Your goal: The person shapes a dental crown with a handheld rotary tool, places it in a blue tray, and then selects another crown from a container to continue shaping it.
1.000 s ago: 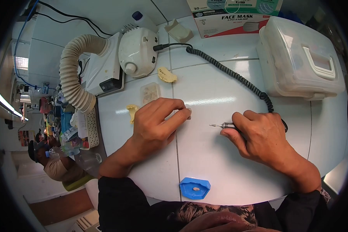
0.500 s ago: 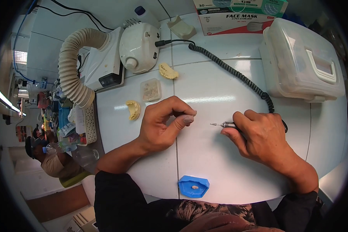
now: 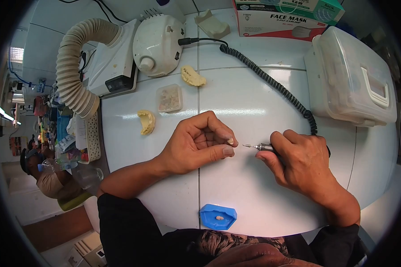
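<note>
The thumb and forefinger of the left hand (image 3: 196,144) are pinched almost closed on a very small piece, hardly visible, and the right hand (image 3: 298,164) grips the rotary handpiece (image 3: 259,146), its bur just beside those fingertips. If the bur slips, I think it could nick a fingertip or flick the piece across the white table (image 3: 236,89). The coiled cord (image 3: 272,86) behind may also pull the handpiece aside.

1. Two yellow dental casts: one (image 3: 146,121) left of the left hand's fingers (image 3: 218,133), one (image 3: 193,76) beyond them.
2. One clear small box (image 3: 169,98) (contents too small to tell) beyond those fingers.
3. One blue tray (image 3: 218,216) nearer than the fingertips.
4. One handpiece (image 3: 263,146) in the right fingers (image 3: 278,142).
</note>
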The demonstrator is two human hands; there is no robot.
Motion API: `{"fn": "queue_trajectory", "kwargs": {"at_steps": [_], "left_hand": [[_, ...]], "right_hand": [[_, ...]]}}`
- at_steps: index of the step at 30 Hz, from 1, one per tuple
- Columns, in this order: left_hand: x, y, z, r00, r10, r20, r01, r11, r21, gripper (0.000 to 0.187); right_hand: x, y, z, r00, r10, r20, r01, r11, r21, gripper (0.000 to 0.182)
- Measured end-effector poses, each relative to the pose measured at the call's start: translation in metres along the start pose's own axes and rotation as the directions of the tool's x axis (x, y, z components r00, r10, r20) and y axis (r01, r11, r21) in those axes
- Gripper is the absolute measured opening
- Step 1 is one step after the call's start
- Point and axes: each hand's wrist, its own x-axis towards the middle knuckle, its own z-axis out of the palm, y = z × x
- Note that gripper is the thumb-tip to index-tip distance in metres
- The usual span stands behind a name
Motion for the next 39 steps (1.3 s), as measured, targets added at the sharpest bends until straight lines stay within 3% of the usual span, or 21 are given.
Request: {"fn": "queue_trajectory", "kwargs": {"at_steps": [8, 11, 20, 39], "left_hand": [[-0.002, 0.008, 0.005, 0.994, -0.094, -0.056, 0.093, 0.995, -0.018, 0.019], [-0.001, 0.013, 0.010, 0.993, -0.096, -0.066, 0.101, 0.992, 0.081, 0.020], [-0.001, 0.011, 0.008, 0.985, -0.170, -0.025, 0.171, 0.983, 0.071, 0.019], [0.001, 0.009, 0.010, 0.990, -0.140, 0.019, 0.136, 0.981, 0.138, 0.020]], "right_hand": [[0.000, 0.001, 0.001, 1.000, -0.005, 0.005, 0.005, 1.000, -0.004, 0.046], [0.000, 0.001, 0.001, 1.000, -0.004, 0.007, 0.004, 1.000, -0.002, 0.046], [0.001, -0.004, 0.000, 1.000, 0.010, 0.011, -0.010, 0.999, 0.035, 0.045], [0.004, -0.007, 0.003, 1.000, -0.001, 0.023, 0.000, 1.000, 0.019, 0.044]]}}
